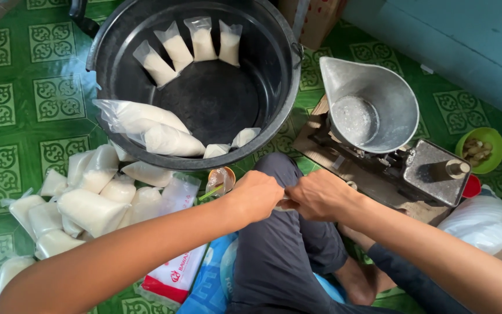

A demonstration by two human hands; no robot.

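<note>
**Hands meet over a small bag, filled bags all around**

Looking down from my head camera, I see a green patterned floor (7, 122). The largest thing is a black tub (204, 87) straight ahead. Four small clear bags of white grain (187, 46) stand in a row against its far wall, and a few more lie along its near wall, two of them draped over the rim. To the left of the tub, a heap of filled bags (82, 203) lies on the floor. To the right stands a metal scale (390, 139) with a wide, empty scoop pan (370, 104). Beyond it sits a small green bowl (480, 148) holding brownish bits.

By my judgement the bagging is well along: many bags are filled, yet most of the tub's bottom is bare.

Both my arms reach in from the bottom corners and meet above my dark-trousered knee (280, 232). My left hand (257, 195) is clenched, knuckles up. My right hand (321, 195) is clenched facing it. Between them they pinch a small clear bag (286, 203), of which only a sliver shows.
</note>
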